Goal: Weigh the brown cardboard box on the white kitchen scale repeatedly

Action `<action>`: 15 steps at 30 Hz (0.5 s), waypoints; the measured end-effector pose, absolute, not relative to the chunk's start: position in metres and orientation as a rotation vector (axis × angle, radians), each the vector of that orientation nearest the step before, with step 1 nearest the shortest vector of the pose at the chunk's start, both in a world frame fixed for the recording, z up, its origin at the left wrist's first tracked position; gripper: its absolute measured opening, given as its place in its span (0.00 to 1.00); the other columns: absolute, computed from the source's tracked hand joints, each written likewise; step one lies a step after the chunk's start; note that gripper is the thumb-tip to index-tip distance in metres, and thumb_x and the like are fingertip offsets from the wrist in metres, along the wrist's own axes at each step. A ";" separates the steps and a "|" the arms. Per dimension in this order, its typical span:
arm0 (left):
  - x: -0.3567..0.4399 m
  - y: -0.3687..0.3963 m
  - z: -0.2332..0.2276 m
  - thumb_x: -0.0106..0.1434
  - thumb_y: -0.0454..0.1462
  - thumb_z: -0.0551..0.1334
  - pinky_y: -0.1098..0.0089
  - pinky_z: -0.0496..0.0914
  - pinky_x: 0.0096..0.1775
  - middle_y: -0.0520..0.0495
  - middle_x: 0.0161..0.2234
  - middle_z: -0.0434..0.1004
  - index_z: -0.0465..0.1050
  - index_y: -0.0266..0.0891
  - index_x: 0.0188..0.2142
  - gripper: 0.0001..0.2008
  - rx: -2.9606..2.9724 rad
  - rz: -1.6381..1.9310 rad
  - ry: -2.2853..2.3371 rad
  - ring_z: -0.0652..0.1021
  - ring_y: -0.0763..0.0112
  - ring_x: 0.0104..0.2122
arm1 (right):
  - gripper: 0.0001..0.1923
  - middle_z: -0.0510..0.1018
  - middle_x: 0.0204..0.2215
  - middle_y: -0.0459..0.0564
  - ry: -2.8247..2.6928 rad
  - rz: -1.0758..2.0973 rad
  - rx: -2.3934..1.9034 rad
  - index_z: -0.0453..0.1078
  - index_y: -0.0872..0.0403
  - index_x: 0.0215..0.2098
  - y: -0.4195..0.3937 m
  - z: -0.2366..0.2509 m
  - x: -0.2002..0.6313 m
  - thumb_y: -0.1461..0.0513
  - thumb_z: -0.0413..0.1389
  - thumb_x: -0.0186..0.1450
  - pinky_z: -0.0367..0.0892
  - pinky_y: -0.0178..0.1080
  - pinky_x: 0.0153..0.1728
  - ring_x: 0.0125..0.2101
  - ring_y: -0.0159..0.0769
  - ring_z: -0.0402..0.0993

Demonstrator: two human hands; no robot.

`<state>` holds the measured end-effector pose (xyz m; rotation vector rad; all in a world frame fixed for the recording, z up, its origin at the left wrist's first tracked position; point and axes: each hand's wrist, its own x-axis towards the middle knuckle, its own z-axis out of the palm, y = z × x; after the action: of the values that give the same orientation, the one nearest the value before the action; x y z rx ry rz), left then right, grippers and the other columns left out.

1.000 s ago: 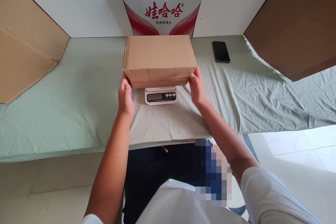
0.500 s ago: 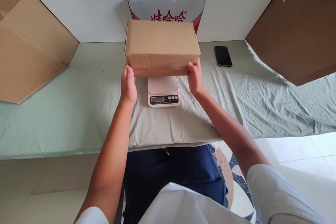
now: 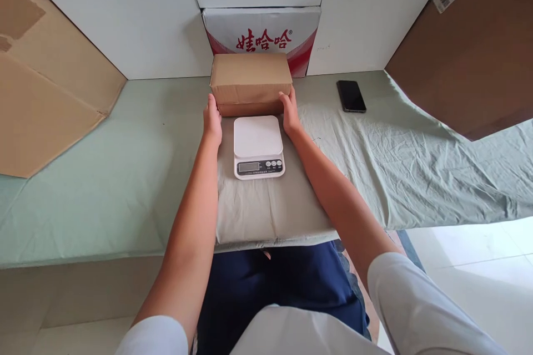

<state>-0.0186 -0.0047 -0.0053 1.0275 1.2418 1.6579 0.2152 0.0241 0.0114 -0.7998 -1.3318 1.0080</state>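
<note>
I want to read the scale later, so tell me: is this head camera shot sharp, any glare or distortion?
Head view: evenly lit and sharp around the cardboard box and both hands, left hand, right hand; the scale display is too small to read; bright washout on the floor at lower right; wide-angle bending toward the edges.

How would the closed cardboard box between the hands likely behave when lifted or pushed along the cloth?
The cardboard box looks stiff: its edges are straight and its faces flat. The left hand and right hand press only its ends, so it is probably light. Its broad, low shape should resist tipping, though the wrinkled cloth might drag.
</note>
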 end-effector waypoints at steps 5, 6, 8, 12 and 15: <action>-0.015 -0.007 -0.001 0.63 0.69 0.52 0.54 0.58 0.71 0.34 0.66 0.72 0.73 0.39 0.59 0.43 0.992 1.630 1.261 0.66 0.55 0.71 | 0.35 0.72 0.63 0.50 -1.271 1.006 -0.843 0.62 0.48 0.60 0.022 0.014 0.215 0.40 0.54 0.61 0.56 0.53 0.74 0.66 0.47 0.64; -0.015 -0.008 0.000 0.64 0.68 0.51 0.54 0.57 0.71 0.35 0.66 0.72 0.72 0.39 0.59 0.42 0.994 1.629 1.255 0.65 0.55 0.72 | 0.35 0.71 0.64 0.51 -1.270 0.999 -0.847 0.62 0.48 0.60 0.021 0.014 0.214 0.41 0.55 0.61 0.56 0.53 0.74 0.66 0.47 0.64; -0.012 -0.011 0.002 0.66 0.66 0.51 0.55 0.56 0.72 0.36 0.67 0.70 0.71 0.39 0.61 0.40 1.010 1.620 1.230 0.64 0.56 0.72 | 0.36 0.71 0.64 0.51 -1.272 0.994 -0.852 0.62 0.49 0.61 0.020 0.014 0.213 0.42 0.55 0.60 0.56 0.52 0.73 0.66 0.47 0.65; -0.011 -0.017 0.012 0.71 0.61 0.47 0.59 0.56 0.72 0.35 0.71 0.64 0.66 0.36 0.66 0.38 1.024 1.563 1.242 0.64 0.59 0.72 | 0.35 0.68 0.67 0.51 -1.303 1.013 -0.869 0.59 0.49 0.64 0.022 0.011 0.213 0.45 0.55 0.62 0.55 0.52 0.74 0.68 0.45 0.63; -0.028 -0.026 0.028 0.74 0.57 0.41 0.63 0.51 0.73 0.35 0.76 0.49 0.53 0.30 0.72 0.40 0.999 1.577 1.308 0.55 0.64 0.75 | 0.39 0.57 0.74 0.52 -1.213 1.013 -0.938 0.53 0.50 0.69 0.029 0.006 0.222 0.45 0.54 0.65 0.48 0.53 0.76 0.75 0.43 0.50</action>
<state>-0.0279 -0.0262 0.0277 0.9991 1.3076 1.5768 0.2225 0.0295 0.0063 -0.9378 -1.2131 1.0133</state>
